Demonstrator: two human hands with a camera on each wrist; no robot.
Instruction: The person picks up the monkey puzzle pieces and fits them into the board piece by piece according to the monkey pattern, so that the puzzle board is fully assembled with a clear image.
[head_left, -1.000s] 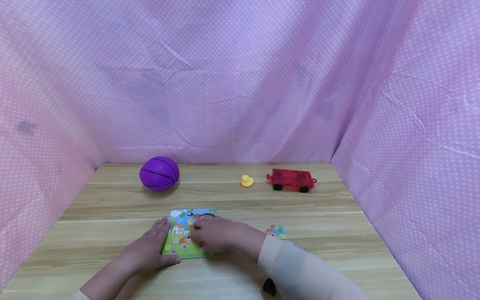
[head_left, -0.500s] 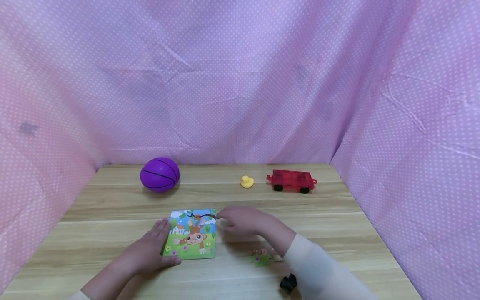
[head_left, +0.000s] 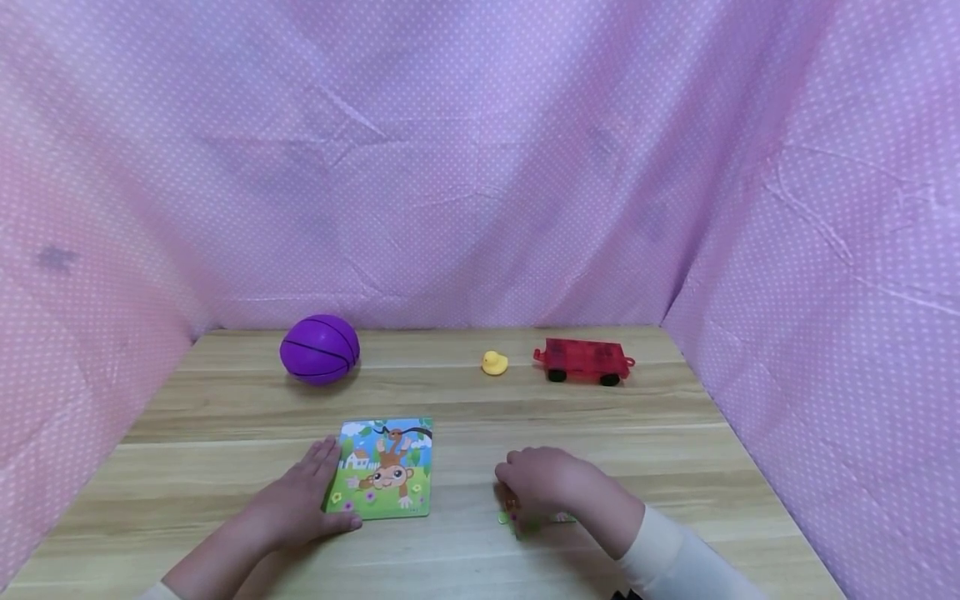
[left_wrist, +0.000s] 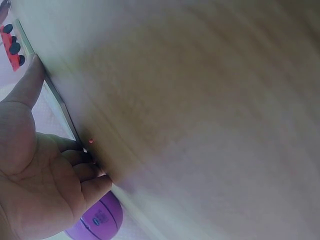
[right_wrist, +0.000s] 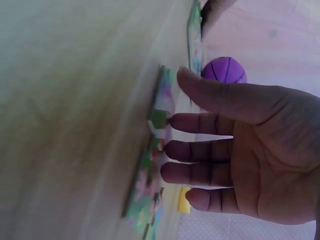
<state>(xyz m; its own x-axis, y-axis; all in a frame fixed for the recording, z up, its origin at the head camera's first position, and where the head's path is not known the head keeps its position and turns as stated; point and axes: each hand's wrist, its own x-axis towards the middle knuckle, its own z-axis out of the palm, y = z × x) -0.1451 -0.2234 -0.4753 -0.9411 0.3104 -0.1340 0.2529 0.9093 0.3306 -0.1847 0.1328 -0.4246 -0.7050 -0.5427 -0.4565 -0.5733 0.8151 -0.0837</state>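
A square picture board with a cartoon monkey lies flat on the wooden table. My left hand rests at its left side, fingertips at the left edge and thumb by the lower left corner; the left wrist view shows those fingers stretched out along the edge. To the board's right, my right hand is over several loose puzzle pieces, mostly hidden below it in the head view. In the right wrist view, the extended fingers reach the puzzle pieces, with the thumb held apart.
Toward the back of the table are a purple ball, a small yellow rubber duck and a red toy wagon with black wheels. A pink dotted cloth hangs behind and along both sides.
My right hand has moved off the picture board, rightward and nearer to me, to the loose pieces; the whole monkey picture now shows. The left hand has stayed in place.
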